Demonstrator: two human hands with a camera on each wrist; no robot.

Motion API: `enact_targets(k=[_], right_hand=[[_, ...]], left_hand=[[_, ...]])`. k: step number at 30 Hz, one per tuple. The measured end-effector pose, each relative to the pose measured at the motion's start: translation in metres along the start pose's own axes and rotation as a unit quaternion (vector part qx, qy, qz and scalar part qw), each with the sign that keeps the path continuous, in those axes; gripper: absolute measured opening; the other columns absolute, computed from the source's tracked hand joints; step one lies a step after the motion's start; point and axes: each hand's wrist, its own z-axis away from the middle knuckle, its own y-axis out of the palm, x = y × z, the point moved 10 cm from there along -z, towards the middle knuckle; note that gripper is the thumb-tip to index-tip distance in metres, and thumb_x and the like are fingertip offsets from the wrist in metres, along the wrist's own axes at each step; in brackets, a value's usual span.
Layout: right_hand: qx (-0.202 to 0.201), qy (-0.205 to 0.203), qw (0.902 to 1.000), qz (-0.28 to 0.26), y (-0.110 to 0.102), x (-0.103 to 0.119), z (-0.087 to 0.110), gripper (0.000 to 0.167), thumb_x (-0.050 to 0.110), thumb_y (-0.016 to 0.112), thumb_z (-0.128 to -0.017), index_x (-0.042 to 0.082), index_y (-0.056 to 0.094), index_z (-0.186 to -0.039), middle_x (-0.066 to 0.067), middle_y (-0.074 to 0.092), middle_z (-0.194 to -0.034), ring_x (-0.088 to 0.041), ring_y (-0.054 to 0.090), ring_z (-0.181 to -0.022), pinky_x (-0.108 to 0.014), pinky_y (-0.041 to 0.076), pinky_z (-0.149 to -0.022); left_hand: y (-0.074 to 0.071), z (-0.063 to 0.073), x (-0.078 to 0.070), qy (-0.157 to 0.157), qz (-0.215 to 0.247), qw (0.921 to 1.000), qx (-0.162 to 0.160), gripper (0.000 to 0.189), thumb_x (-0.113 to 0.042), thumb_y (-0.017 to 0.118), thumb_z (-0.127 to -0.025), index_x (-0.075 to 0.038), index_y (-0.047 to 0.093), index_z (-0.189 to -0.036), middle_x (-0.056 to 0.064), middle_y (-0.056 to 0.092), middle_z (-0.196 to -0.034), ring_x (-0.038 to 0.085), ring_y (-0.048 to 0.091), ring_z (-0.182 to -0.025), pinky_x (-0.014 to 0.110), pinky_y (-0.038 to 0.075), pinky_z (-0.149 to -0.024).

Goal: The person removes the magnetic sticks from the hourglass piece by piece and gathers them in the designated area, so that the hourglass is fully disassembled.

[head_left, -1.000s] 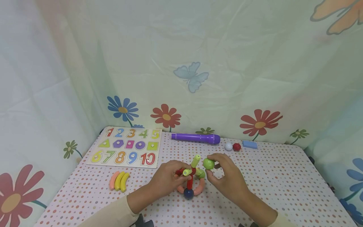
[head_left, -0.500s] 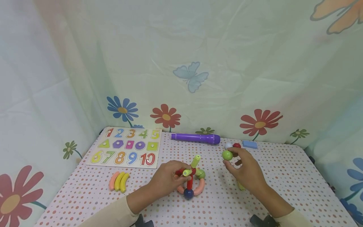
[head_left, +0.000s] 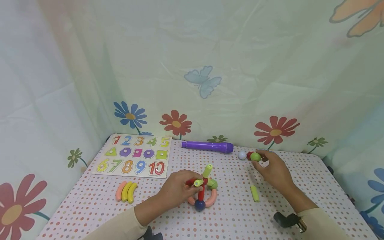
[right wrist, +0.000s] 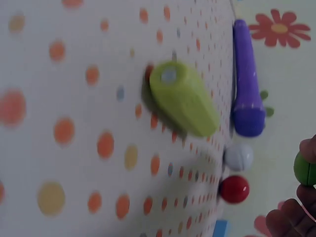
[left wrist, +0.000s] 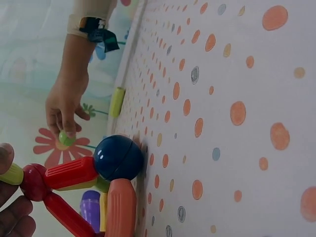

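Observation:
My left hand (head_left: 177, 188) holds a structure of magnetic rods and balls by its upper part. A navy ball (head_left: 200, 205) sits at the structure's front, with a red rod (head_left: 201, 193) rising from it and a salmon curved rod (head_left: 211, 198) beside it. Light green rods (head_left: 207, 170) stick out at the top. Farther right, my right hand (head_left: 274, 170) pinches a green ball (head_left: 255, 157) between thumb and fingers. In the right wrist view that ball is above the table, near a red ball (right wrist: 234, 189) and a white ball (right wrist: 238, 157).
A loose light green rod (head_left: 254, 193) lies on the dotted table, right of the structure. Toward the back is a purple toy microphone (head_left: 207, 146). A number puzzle board (head_left: 133, 155) and several curved rods (head_left: 126, 191) lie left. The blue block (right wrist: 220, 228) shows in the right wrist view.
My right hand has carried the green ball from beside the structure rightward and back, toward the red ball. The loose green rod has come into full view. My left hand stays put.

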Motion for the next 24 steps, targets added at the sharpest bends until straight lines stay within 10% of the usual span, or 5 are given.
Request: enact_targets(k=[24], right_hand=[[0.120,0.131,0.9841,-0.002,0.038,-0.078,-0.023,0.057,0.021,0.069,-0.098,-0.008,0.047,-0.142,-0.034,0.051,-0.135,-0.053,0.048,-0.123,-0.066,0.045,-0.098]], left_hand=[[0.000,0.000,-0.001,0.002,0.011,0.9999,-0.002,0.031,-0.016,0.084,-0.087,-0.017,0.076,-0.116,-0.010,0.072,-0.116,0.008,0.064,-0.108,0.039,0.057,-0.089]])
